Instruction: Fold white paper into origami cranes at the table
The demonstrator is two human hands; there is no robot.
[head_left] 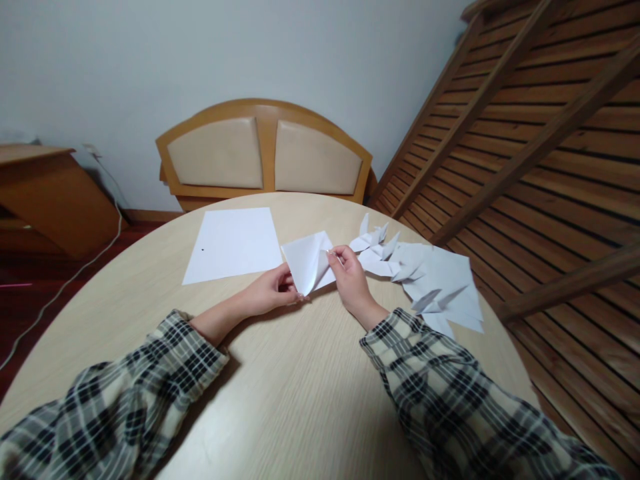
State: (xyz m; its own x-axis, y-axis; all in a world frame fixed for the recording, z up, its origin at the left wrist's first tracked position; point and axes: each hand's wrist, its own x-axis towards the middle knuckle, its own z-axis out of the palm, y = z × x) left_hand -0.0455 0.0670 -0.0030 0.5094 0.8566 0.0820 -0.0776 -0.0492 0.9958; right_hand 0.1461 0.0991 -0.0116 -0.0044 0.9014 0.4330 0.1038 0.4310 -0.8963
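A folded sheet of white paper (304, 261) is held between my two hands just above the table, tilted, with one layer curling up. My left hand (273, 291) grips its lower left edge, the thumb near the bottom corner and some fingers hidden behind the paper. On the other side, my right hand (351, 279) pinches the right edge of the raised layer between thumb and fingertips. Several folded white paper cranes (380, 253) stand to the right of my right hand, some of them on flat white sheets.
The round pale wooden table (280, 387) fills the middle. At left lies a flat white sheet (235, 243) with a small dark mark. Loose white sheets (453, 267) lie at right. Beyond stand a padded headboard (220, 153) and a slatted wooden frame (525, 147).
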